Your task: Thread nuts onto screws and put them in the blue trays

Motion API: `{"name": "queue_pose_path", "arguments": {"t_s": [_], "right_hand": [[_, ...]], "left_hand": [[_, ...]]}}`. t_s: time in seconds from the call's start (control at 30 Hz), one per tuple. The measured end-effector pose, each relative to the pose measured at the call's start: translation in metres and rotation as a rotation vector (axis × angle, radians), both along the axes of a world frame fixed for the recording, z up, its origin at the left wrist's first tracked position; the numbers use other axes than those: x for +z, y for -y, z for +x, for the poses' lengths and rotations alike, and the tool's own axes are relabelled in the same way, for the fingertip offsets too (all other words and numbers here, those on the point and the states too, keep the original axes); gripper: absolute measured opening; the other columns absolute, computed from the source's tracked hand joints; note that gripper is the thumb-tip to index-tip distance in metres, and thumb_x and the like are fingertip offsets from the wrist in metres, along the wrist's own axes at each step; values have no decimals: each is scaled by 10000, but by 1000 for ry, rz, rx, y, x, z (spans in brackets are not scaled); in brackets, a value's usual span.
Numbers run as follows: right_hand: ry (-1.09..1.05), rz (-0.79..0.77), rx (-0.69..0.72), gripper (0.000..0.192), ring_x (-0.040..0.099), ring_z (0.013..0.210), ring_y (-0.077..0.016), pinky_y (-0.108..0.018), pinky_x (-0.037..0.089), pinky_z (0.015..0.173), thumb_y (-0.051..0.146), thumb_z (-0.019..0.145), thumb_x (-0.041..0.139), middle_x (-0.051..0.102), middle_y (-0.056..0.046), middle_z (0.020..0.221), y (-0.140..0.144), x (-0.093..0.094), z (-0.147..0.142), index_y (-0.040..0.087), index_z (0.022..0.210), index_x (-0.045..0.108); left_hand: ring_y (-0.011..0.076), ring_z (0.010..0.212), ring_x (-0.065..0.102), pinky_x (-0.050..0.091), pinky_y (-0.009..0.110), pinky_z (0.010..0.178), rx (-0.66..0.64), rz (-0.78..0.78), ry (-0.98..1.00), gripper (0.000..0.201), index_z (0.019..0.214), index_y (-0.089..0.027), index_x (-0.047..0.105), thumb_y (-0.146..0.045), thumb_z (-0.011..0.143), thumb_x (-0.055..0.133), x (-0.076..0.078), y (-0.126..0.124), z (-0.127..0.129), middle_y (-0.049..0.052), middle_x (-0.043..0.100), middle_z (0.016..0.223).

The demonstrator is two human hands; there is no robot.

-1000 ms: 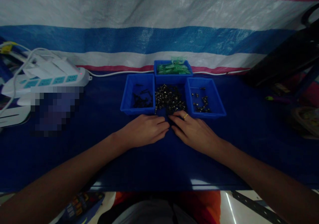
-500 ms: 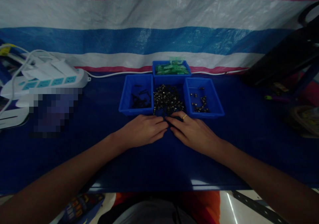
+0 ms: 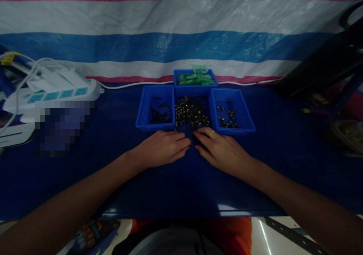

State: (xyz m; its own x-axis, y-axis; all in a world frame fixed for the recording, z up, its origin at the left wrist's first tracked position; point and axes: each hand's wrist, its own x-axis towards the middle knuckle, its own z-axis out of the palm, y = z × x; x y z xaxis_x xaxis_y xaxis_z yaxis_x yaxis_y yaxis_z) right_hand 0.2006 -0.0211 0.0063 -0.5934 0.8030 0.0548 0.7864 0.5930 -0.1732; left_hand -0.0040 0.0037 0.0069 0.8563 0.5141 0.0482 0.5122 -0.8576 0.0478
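Observation:
Small dark screw-like parts with shiny heads lie in a heap (image 3: 191,111) between two blue bins. My left hand (image 3: 166,148) rests at the near edge of this heap, its fingers curled together; whatever they may hold is hidden. Just across a narrow gap, my right hand (image 3: 219,149) wears a ring, and its fingers are apart, with the fingertips by the front of the heap. The left blue bin (image 3: 139,113) contains dark thin pieces. In the right blue bin (image 3: 246,113) lie several small parts with shiny heads.
Behind the heap stands a blue bin (image 3: 195,89) of green packets (image 3: 195,78). A white power strip (image 3: 93,90) with cables sits at the left. A large black object (image 3: 317,66) leans at the right, near a basket (image 3: 347,137). A striped sheet (image 3: 159,16) hangs behind the blue table (image 3: 181,187).
My right hand has shifted slightly right, so its fingertips are now apart from my left hand's. The left hand has hardly moved.

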Motion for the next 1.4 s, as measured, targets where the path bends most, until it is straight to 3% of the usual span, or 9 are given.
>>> {"name": "queue_pose_path", "arguments": {"t_s": [0.37, 0.5, 0.7, 0.9, 1.4], "right_hand": [[-87, 4, 36, 392, 564, 950, -201, -355, 509, 811, 291, 883, 368, 488, -97, 1171, 0, 5, 2, 129, 1230, 455], [-158, -27, 114, 386, 547, 984, -188, -343, 490, 846, 286, 883, 373, 494, -91, 1175, 0, 10, 4, 143, 1230, 461], [-214, -95, 197, 359, 554, 969, -164, -321, 489, 843, 276, 877, 392, 514, -69, 1166, 1, 13, 5, 173, 1208, 488], [-249, -92, 202, 343, 553, 971, -151, -306, 470, 864, 273, 885, 381, 530, -61, 1153, 1, 13, 5, 182, 1192, 505], [-231, -29, 191, 308, 572, 923, -155, -306, 489, 803, 263, 885, 380, 562, -67, 1102, -1, 12, 6, 174, 1133, 540]], "left_hand": [[123, 712, 535, 432, 235, 653, -2, 1, 14, 204, 891, -175, 537, -265, 895, 354, 0, -1, -2, 7, 533, 778], [116, 706, 538, 438, 219, 640, 67, 1, 96, 223, 857, -153, 526, -273, 899, 343, 2, -1, -2, 16, 532, 768], [119, 707, 563, 452, 212, 616, 192, -11, 179, 250, 1074, -157, 453, -303, 877, 406, 1, 0, -1, 16, 564, 824], [121, 703, 558, 438, 211, 596, 97, -22, 44, 205, 900, -156, 529, -256, 897, 350, 3, -3, -2, 15, 543, 774], [116, 691, 564, 428, 213, 617, 159, -42, 84, 246, 855, -149, 535, -307, 901, 353, 1, -3, -2, 12, 556, 740]]}}
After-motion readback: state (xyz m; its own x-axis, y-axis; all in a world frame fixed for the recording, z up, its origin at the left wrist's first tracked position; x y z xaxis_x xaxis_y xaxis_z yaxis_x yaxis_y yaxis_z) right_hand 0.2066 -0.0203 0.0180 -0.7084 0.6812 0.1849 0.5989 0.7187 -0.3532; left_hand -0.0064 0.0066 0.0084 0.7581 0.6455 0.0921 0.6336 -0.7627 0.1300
